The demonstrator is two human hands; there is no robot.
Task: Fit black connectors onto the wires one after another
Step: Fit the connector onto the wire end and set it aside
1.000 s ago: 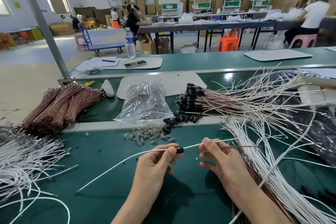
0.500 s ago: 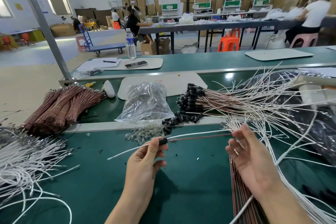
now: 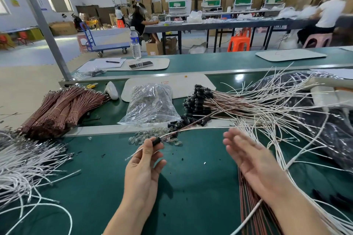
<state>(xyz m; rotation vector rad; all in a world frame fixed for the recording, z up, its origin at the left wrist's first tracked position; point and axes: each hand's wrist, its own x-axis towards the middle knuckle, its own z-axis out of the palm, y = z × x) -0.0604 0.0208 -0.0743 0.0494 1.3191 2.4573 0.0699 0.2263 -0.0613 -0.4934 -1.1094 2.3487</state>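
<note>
While the black connector (image 3: 157, 141) sits pinched between the thumb and fingertips of the left hand (image 3: 142, 170), threaded on a white wire (image 3: 193, 129) that runs away to the right, the right hand (image 3: 248, 156) hovers beside it, fingers straight and holding nothing. Just beyond both hands lie loose connectors (image 3: 178, 123); farther back, a clear bag (image 3: 150, 105) rests on the green tabletop (image 3: 191, 187)

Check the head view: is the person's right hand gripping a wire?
No, the right hand is open with straight fingers, while the left hand pinches the black connector.
</note>
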